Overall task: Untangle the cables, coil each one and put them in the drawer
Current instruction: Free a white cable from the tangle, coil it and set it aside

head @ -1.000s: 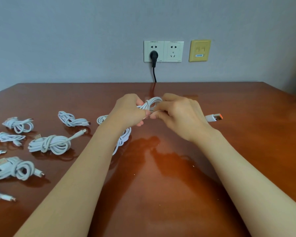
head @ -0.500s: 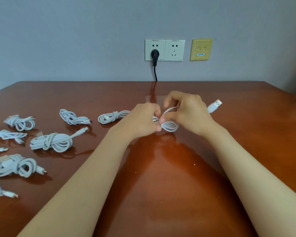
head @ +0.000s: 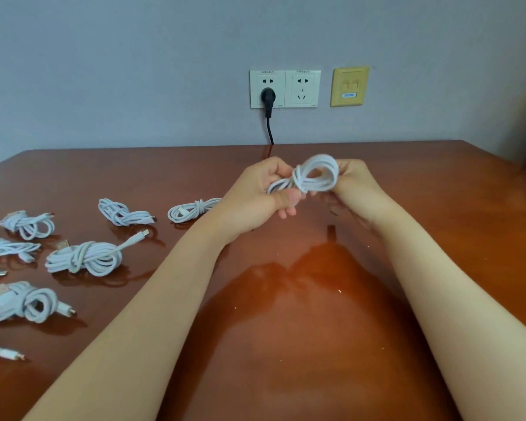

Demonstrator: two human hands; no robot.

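A white cable [head: 315,174] wound into a small coil is held above the middle of the table. My left hand [head: 257,196] grips its left end, with the thumb pressed under the strands. My right hand [head: 354,185] holds the loop at the right, fingers curled round it. The cable's plugs are hidden. Several other white coiled cables lie on the table's left side, among them one [head: 192,209] just left of my left wrist, a thick one [head: 87,257] and another [head: 20,301] near the left edge. No drawer is in view.
The brown glossy table [head: 438,238] reaches back to a grey wall. On the wall are a white double socket [head: 301,88] with a black plug and cord [head: 268,104], and a yellow plate [head: 349,86].
Both hands have lifted the coil a little higher and turned it, so the loop now stands up between them. The USB plug seen at the right earlier is hidden.
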